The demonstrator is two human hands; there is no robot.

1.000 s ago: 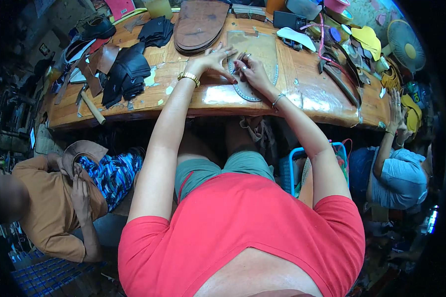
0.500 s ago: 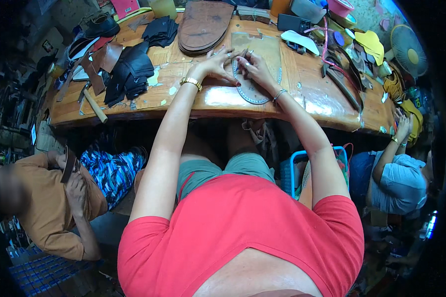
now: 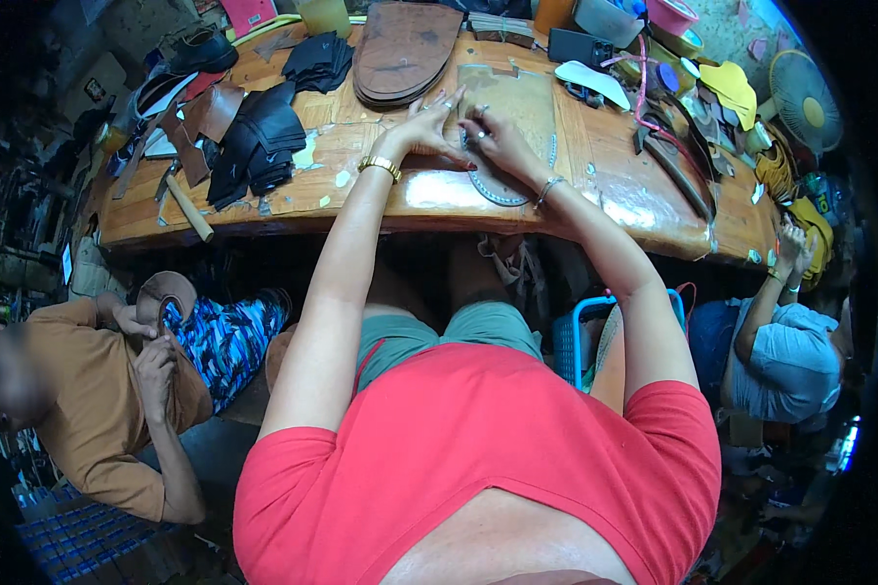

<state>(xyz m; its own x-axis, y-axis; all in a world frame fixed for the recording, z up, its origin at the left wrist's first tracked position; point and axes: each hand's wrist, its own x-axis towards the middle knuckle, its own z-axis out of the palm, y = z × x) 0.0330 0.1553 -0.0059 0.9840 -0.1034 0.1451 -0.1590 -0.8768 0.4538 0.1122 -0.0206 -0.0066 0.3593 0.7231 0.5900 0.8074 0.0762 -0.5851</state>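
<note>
A brown piece with a curved near edge and a row of pale dots along its rim (image 3: 502, 187) lies near the table's front edge, partly under my hands. My left hand (image 3: 427, 132) is spread with thumb and fingers apart, its fingertips resting at the left side of that piece. Over its upper part, my right hand (image 3: 498, 136) is curled with the fingers pressed together. Whatever it may pinch is too small or hidden to make out. Beyond the hands lies a flat tan board (image 3: 517, 96), and the dotted piece overlaps its near part.
Stacked brown sole-shaped pieces (image 3: 405, 49) lie beyond my left hand. Black cut pieces (image 3: 254, 146) and a hammer (image 3: 188, 208) are at left. Tools and a pink cord (image 3: 642, 93) crowd the right. Co-workers sit either side; a blue basket (image 3: 568, 341) stands below the table.
My right hand's fingers have drawn in and shifted slightly, away from the left fingertips. The left hand stays nearly still. The co-worker at left has turned a brown curved piece to face up.
</note>
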